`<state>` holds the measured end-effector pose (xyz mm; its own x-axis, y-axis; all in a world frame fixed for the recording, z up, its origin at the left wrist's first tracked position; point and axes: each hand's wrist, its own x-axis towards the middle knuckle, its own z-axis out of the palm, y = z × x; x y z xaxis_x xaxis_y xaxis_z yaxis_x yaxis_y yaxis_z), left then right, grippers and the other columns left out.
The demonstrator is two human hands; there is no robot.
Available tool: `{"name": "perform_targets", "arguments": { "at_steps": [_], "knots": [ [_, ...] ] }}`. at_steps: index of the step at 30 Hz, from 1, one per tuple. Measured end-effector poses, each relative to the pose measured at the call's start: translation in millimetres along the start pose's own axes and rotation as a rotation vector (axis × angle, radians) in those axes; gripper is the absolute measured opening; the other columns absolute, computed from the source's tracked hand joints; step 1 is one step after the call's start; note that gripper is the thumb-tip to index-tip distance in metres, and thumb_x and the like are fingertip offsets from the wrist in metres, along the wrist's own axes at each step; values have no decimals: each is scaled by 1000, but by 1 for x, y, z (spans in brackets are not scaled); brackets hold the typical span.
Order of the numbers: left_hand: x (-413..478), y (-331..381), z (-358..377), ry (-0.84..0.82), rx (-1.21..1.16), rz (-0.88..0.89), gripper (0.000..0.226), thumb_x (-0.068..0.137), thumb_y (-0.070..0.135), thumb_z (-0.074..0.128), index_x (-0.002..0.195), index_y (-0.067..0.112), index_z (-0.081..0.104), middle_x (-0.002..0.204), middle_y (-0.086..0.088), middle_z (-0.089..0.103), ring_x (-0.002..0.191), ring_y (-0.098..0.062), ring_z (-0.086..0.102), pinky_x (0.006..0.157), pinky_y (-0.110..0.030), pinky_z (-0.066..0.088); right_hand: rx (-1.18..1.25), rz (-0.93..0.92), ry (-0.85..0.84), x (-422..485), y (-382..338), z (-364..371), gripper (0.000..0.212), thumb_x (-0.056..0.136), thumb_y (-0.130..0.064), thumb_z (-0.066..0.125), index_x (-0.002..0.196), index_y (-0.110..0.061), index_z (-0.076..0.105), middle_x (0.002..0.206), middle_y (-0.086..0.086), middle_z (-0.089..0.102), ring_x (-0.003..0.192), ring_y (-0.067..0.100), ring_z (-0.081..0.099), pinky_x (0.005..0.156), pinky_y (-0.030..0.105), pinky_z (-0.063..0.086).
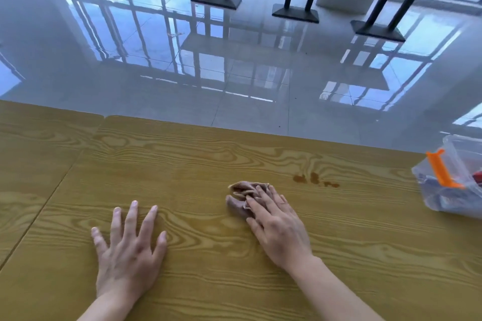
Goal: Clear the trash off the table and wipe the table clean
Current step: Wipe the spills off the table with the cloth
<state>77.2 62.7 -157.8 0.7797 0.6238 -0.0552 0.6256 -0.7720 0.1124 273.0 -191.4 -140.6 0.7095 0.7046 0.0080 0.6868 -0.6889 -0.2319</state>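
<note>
Left hand [127, 250] being laid flat, fingers spread, gripping nothing, toward near edge of table [182, 159]. Crumpled cloth [243, 198] being pressed down mid-table under fingers of right hand [276, 229], palm over it rather than closed round it. Brown stains [314, 180] lying just beyond cloth toward far right, not yet wiped. Trash judged cleared: only clear bin [453, 182] being kept at right edge; wiping part-done.
</note>
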Motion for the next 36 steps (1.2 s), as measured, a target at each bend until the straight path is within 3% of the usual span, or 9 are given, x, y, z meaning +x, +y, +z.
{"name": "perform_targets", "arguments": {
  "at_steps": [4,9,11,14,18,26,29,32,36],
  "knots": [
    [9,27,-7,-18,-2,35,72,87,62,24,146,25,39,156,-12,32,146,-35,22,109,-71,21,3,421,79,-1,49,-11,52,101,-48,36,150,-31,35,159,1,30,151,24,13,122,40,14],
    [34,137,-9,-58,-121,278,65,88,61,23,147,37,35,159,-6,28,149,-31,17,112,-69,16,-1,32,18,-69,28,-9,50,99,-48,42,147,-33,40,161,-5,22,151,17,8,120,36,14],
    [46,167,-4,-84,-105,286,66,87,64,13,149,44,25,163,-3,15,150,-29,6,112,-70,7,-6,30,28,-88,61,-16,50,99,-49,42,145,-30,45,160,-6,26,151,16,13,118,37,19],
    [51,182,10,-95,-37,242,66,87,67,4,151,49,4,165,1,-5,150,-27,-14,111,-70,-7,-19,319,104,-74,122,-24,58,97,-55,29,145,-28,45,158,-2,31,150,18,16,120,39,20],
    [50,184,13,-41,-56,223,63,88,67,15,150,50,15,165,1,7,151,-26,-4,114,-67,-3,10,621,132,-31,167,-34,53,100,-48,35,149,-29,38,159,2,30,150,24,15,120,45,21],
    [50,185,10,-43,-37,211,63,88,67,17,148,51,19,164,2,12,151,-26,2,115,-67,1,-42,15,5,-110,145,-37,49,98,-48,44,142,-29,50,157,-4,33,149,19,20,117,40,24],
    [50,186,11,-30,-46,200,63,87,68,17,148,52,19,164,3,12,151,-24,0,115,-65,-2,-66,311,101,-82,190,-46,54,97,-51,35,141,-24,52,153,2,43,147,22,26,117,41,28],
    [49,187,11,-19,-54,195,63,87,68,17,148,53,19,164,3,12,151,-23,0,116,-64,-2,6,643,90,-31,213,-54,54,100,-50,28,150,-30,35,160,4,28,150,26,14,121,43,18],
    [49,187,9,-26,-57,192,63,86,68,16,148,53,18,164,4,10,151,-22,-2,116,-64,-2,-64,463,42,-14,174,-45,53,101,-55,23,152,-38,24,163,-3,14,151,29,9,122,45,12]
  ]
}}
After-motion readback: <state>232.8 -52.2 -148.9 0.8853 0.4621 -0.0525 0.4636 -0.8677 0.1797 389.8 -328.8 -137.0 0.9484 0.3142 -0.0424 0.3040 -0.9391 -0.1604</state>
